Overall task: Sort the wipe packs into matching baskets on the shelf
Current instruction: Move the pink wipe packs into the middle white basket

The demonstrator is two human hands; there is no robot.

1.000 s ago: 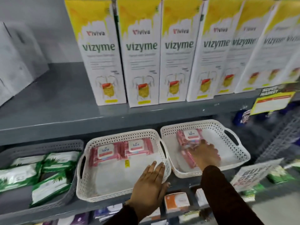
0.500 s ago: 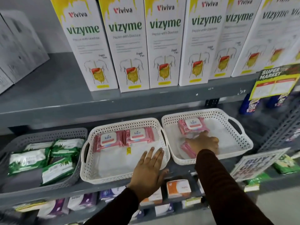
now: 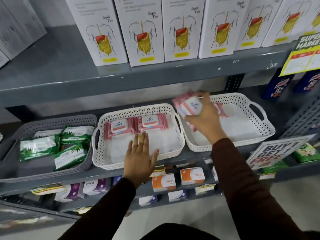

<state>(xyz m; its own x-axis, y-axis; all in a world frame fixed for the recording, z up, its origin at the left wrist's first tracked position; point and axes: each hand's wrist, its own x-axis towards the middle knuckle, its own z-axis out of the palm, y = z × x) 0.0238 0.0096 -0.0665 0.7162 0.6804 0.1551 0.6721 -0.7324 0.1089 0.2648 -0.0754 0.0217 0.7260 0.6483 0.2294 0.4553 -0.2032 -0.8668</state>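
Note:
My right hand (image 3: 203, 116) grips a pink wipe pack (image 3: 186, 105), lifted and blurred above the left rim of the right white basket (image 3: 251, 134). Another pink pack (image 3: 220, 110) lies in that basket, mostly hidden behind my hand. The middle white basket (image 3: 103, 158) holds two pink "kara" packs (image 3: 135, 126) side by side at its back. My left hand (image 3: 140, 153) rests flat with fingers spread over the front of the middle basket, holding nothing. The grey basket (image 3: 43, 170) on the left holds several green wipe packs (image 3: 39, 147).
Tall white boxes (image 3: 143, 32) line the upper shelf. A yellow sale tag (image 3: 306, 54) hangs at the right, with a "Buy 1 Get 1 Free" sign (image 3: 270, 153) below it. Small boxes (image 3: 164, 182) fill the lower shelf under the baskets.
My right hand closed on a pink pack in the right basket and lifted it up and to the left. My left hand slid further into the middle basket. The camera tilted down.

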